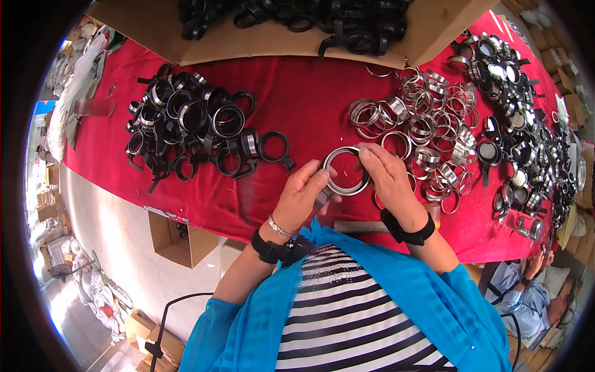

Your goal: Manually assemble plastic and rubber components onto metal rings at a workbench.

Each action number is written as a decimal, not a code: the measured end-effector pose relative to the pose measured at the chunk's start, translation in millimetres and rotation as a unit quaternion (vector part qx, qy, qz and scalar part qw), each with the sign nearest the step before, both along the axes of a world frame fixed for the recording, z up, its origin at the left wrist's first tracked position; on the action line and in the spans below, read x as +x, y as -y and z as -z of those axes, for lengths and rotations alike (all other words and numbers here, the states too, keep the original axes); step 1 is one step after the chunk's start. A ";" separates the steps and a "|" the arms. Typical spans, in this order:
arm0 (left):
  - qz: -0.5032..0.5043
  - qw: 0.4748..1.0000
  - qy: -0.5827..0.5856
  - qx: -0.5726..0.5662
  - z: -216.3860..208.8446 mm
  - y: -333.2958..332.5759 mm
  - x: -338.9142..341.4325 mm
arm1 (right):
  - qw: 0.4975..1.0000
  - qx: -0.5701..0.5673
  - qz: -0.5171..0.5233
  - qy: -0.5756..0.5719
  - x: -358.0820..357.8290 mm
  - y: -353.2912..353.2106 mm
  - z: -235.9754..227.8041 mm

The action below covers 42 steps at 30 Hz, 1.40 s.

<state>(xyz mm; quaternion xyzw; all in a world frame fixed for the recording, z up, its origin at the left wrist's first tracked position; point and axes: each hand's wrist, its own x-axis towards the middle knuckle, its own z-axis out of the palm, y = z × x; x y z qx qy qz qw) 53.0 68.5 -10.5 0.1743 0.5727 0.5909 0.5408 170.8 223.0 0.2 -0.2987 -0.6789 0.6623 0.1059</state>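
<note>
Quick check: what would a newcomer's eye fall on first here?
Probably the bright red cloth, spread under the work. On it, silvery rings heap up right of centre and mostly black parts lie piled at left. Near the picture's middle, left fingers and right fingers hold a silver and black ring.

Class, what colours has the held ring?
Silver and black; the ring shows best in the head view.

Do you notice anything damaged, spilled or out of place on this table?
Nothing clearly stands out. The metal rings and black parts lie jumbled, but in separate heaps on the red cloth; the held ring between left hand and right hand looks round.
</note>
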 end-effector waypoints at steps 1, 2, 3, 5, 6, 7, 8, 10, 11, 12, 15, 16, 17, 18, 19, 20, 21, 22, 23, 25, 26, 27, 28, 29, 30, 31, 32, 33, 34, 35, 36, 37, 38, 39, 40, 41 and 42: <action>0.000 1.000 0.001 -0.001 0.1 0.4 0.8 | 1.000 0.025 0.005 -0.012 -0.4 2.7 -0.8; -0.013 1.000 -0.014 0.004 0.6 0.1 1.9 | 1.000 0.023 0.005 -0.011 -0.8 4.5 -2.5; -0.027 0.999 -0.028 0.008 0.7 1.6 3.4 | 1.000 0.022 0.009 -0.008 -0.8 6.9 -4.6; -0.034 0.999 -0.015 0.010 -4.1 3.0 2.9 | 1.000 0.020 0.011 -0.003 0.3 10.6 -4.4; -0.040 0.999 -0.004 0.017 -5.5 2.6 1.7 | 1.000 -0.008 0.017 0.001 -0.2 11.0 -3.5; -0.041 0.999 -0.004 0.017 -3.3 3.0 2.1 | 0.999 -0.036 0.023 0.005 -0.6 11.6 -2.6; -0.045 0.999 0.009 -0.026 0.8 3.3 3.4 | 0.999 -0.036 0.022 0.005 0.0 12.9 3.0; -0.047 0.997 0.018 -0.065 3.5 -1.6 1.4 | 0.996 -0.080 0.021 0.043 -0.6 11.1 19.4; -0.038 0.998 -0.018 -0.053 3.3 -3.6 0.8 | 0.996 -0.084 0.030 0.025 0.5 9.6 22.8; -0.031 0.997 -0.052 -0.045 3.3 -0.8 2.7 | 0.995 -0.086 0.030 0.026 1.3 11.8 21.8; -0.077 0.995 -0.070 -0.008 2.2 0.4 -0.3 | 0.996 -0.022 0.077 -0.030 3.9 13.3 12.0; -0.107 0.990 -0.092 0.022 2.3 0.8 -1.9 | 0.996 -0.023 0.077 -0.030 3.5 13.9 7.5; -0.109 0.990 -0.082 0.024 2.2 2.1 -3.6 | 0.984 0.158 0.046 -0.062 3.2 15.2 2.2; -0.107 0.991 -0.080 0.024 2.0 2.2 -3.3 | 0.938 0.334 0.016 -0.089 4.6 17.1 -5.2; -0.097 0.994 -0.056 0.015 2.0 2.4 -2.9 | 0.929 0.351 -0.011 -0.115 2.5 21.7 -16.0; -0.087 0.996 -0.032 0.005 1.9 2.9 -2.4 | 0.930 0.350 -0.011 -0.114 1.2 26.0 -14.4; -0.085 0.996 -0.032 0.007 0.6 1.2 -1.5 | 0.922 0.368 -0.044 -0.110 -0.1 27.7 -11.9; -0.086 0.996 0.019 0.013 -1.3 -0.1 0.3 | 0.913 0.385 -0.078 -0.106 -1.0 28.4 -10.8; -0.088 0.993 0.070 0.020 -3.3 -1.3 1.1 | 0.913 0.390 -0.065 -0.098 -1.7 27.8 -11.9; -0.069 0.993 0.086 0.030 -7.0 0.2 -0.4 | 0.915 0.385 -0.065 -0.100 -1.4 26.0 -9.3; -0.049 0.993 0.103 0.041 -8.9 0.8 -1.5 | 0.917 0.381 -0.064 -0.101 -1.1 24.3 -7.6; -0.045 0.990 0.125 0.044 -11.0 1.9 -3.5 | 0.917 0.380 -0.066 -0.102 -1.2 22.4 -6.2; -0.047 0.990 0.125 0.044 -10.8 3.0 -3.6 | 0.928 0.348 -0.067 -0.113 -1.3 20.4 -4.9; -0.043 0.991 0.116 0.044 -10.4 4.0 -3.6 | 0.938 0.315 -0.068 -0.124 -1.2 19.3 -4.3; -0.039 0.993 0.107 0.043 -9.5 5.2 -3.4 | 0.939 0.314 -0.071 -0.124 -1.0 19.1 -4.4; -0.041 0.992 0.108 0.043 -8.6 6.3 -3.5 | 0.934 0.330 -0.087 -0.106 -0.8 19.2 -5.1; -0.031 0.993 0.107 0.030 -7.5 7.3 -3.8 | 0.929 0.345 -0.104 -0.088 -0.6 19.1 -5.5; -0.021 0.994 0.106 0.017 -6.3 7.4 -4.0 | 0.929 0.344 -0.106 -0.088 -0.4 18.3 -5.6; -0.023 0.994 0.107 0.017 -4.6 7.1 -4.8 | 0.923 0.359 -0.105 -0.094 -0.3 17.4 -5.7; -0.018 0.999 0.051 -0.011 -2.2 6.3 -5.9 | 0.916 0.373 -0.103 -0.099 0.3 16.2 -5.9; -0.011 0.999 -0.005 -0.038 0.9 5.3 -6.8 | 0.916 0.374 -0.104 -0.098 3.4 12.3 -12.0; -0.016 0.999 -0.005 -0.040 6.1 10.2 -10.3 | 0.933 0.342 -0.060 -0.091 5.6 7.9 -22.7; -0.035 0.998 0.010 -0.051 12.0 17.4 -15.3 | 0.947 0.309 -0.016 -0.084 5.7 5.0 -32.8; -0.049 0.997 0.027 -0.060 13.0 19.5 -16.7 | 0.949 0.303 -0.022 -0.083 6.9 3.8 -42.0; -0.048 0.997 0.029 -0.061 12.2 19.7 -15.6 | 0.950 0.302 -0.021 -0.081 5.7 4.6 -36.2; -0.028 0.998 0.045 -0.035 9.2 19.4 -14.4 | 0.940 0.319 -0.060 -0.102 1.7 6.2 -24.4; -0.008 0.998 0.059 -0.006 6.7 14.8 -15.5 | 0.928 0.339 -0.097 -0.124 -3.3 5.9 -16.3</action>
